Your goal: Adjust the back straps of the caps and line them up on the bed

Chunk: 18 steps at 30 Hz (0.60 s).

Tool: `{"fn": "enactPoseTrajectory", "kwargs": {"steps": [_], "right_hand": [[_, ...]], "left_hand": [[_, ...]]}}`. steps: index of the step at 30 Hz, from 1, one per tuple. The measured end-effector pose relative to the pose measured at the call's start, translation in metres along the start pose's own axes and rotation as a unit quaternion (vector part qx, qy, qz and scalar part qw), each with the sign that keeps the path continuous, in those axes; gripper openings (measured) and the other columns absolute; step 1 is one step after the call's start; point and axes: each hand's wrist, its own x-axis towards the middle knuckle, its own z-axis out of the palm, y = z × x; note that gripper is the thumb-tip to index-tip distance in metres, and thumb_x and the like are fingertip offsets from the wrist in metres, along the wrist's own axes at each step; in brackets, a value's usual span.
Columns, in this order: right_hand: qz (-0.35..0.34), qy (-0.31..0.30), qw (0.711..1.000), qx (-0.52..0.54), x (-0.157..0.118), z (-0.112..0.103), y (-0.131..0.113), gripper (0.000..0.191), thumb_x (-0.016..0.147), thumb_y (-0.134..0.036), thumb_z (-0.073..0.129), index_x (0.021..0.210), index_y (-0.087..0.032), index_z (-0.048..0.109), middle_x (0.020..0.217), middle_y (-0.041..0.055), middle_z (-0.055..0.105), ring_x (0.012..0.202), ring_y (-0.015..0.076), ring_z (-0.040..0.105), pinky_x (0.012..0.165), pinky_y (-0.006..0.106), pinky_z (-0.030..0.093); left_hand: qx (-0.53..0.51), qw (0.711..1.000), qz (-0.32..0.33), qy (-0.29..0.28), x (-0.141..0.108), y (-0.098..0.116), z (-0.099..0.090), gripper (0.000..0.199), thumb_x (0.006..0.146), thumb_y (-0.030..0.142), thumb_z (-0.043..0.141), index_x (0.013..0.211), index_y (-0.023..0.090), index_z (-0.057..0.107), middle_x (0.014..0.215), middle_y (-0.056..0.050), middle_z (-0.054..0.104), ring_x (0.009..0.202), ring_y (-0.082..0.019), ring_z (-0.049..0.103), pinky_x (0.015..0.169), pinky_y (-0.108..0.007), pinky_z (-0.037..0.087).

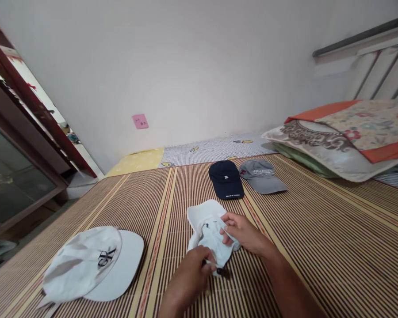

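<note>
While both hands work at one item, that item, a pale cap [214, 240], lies at the near centre of a striped mat [172, 198], its brim toward twelve o'clock. Whether it rests fully on the mat cannot be told. Taking this cap as the dial's centre, the left hand [194, 274] sits at seven o'clock, thumb and fingers pinching the rear edge beside a dark buckle [223, 272], presumably to steady the back opening. At three o'clock the right hand [240, 229] has its fingers curled against the crown's side, apparently to keep the soft fabric in shape; whether they pinch it cannot be told. Marking: one small dark-blue emblem, design unclear.

Toward one o'clock, a navy cap [225, 176] and a grey cap [262, 174] lie side by side, probably set so to keep the near area free. Navy: small white emblem and brim lettering, both too small to read. Grey: pale front script, not legible. Just below nine o'clock, a white cap [82, 265] bears a black "CK" monogram, brim toward three. At eleven, a pink note [139, 121] on the wall [219, 66] carries unreadable handwriting.
</note>
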Motion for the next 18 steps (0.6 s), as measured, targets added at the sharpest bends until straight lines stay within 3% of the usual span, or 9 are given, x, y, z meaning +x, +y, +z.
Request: {"fn": "enactPoseTrajectory", "kwargs": {"steps": [2, 4, 11, 15, 18], "right_hand": [[-0.001, -0.007, 0.999, 0.032, -0.001, 0.001, -0.004, 0.027, 0.073, -0.032, 0.060, 0.097, -0.019, 0.056, 0.084, 0.0003, 0.070, 0.060, 0.0135, 0.068, 0.058, 0.028, 0.052], [-0.007, -0.014, 0.998, 0.056, -0.003, 0.002, -0.007, 0.031, 0.073, -0.032, 0.062, 0.100, -0.019, 0.055, 0.084, 0.0002, 0.070, 0.059, 0.0128, 0.066, 0.055, 0.027, 0.049], [-0.009, -0.034, 0.997, 0.066, -0.004, 0.003, -0.008, 0.041, 0.081, -0.046, 0.067, 0.108, -0.018, 0.056, 0.076, -0.0020, 0.068, 0.053, 0.0108, 0.060, 0.053, 0.026, 0.046], [0.003, -0.046, 0.997, 0.061, -0.004, 0.006, -0.006, 0.038, 0.080, -0.046, 0.067, 0.105, -0.019, 0.055, 0.077, -0.0021, 0.068, 0.053, 0.0109, 0.061, 0.052, 0.026, 0.048], [0.018, -0.060, 0.996, 0.055, -0.005, 0.008, -0.007, 0.033, 0.078, -0.042, 0.068, 0.098, -0.020, 0.055, 0.079, -0.0014, 0.069, 0.053, 0.0113, 0.062, 0.050, 0.025, 0.048]], "left_hand": [[-0.108, 0.994, 0.009, -0.014, 0.003, -0.005, -0.002, 0.017, 0.091, 0.036, 0.053, 0.080, 0.022, 0.051, 0.072, 0.006, 0.054, 0.044, -0.011, 0.052, 0.045, -0.024, 0.034], [-0.178, 0.984, 0.029, -0.005, 0.006, -0.009, -0.004, 0.026, 0.093, 0.046, 0.054, 0.082, 0.022, 0.050, 0.063, 0.009, 0.047, 0.039, -0.009, 0.045, 0.042, -0.022, 0.028], [-0.254, 0.966, 0.049, -0.004, 0.012, -0.019, -0.011, 0.038, 0.084, 0.053, 0.073, 0.093, 0.018, 0.061, 0.057, 0.010, 0.046, 0.046, -0.007, 0.034, 0.047, -0.022, 0.024], [-0.302, 0.953, 0.022, 0.013, 0.017, -0.023, -0.010, 0.045, 0.078, 0.059, 0.077, 0.087, 0.018, 0.060, 0.054, 0.012, 0.038, 0.045, -0.006, 0.023, 0.045, -0.022, 0.016], [-0.341, 0.940, 0.001, 0.030, 0.021, -0.028, -0.009, 0.046, 0.075, 0.058, 0.081, 0.081, 0.017, 0.060, 0.057, 0.010, 0.041, 0.047, -0.005, 0.020, 0.046, -0.023, 0.012]]}}
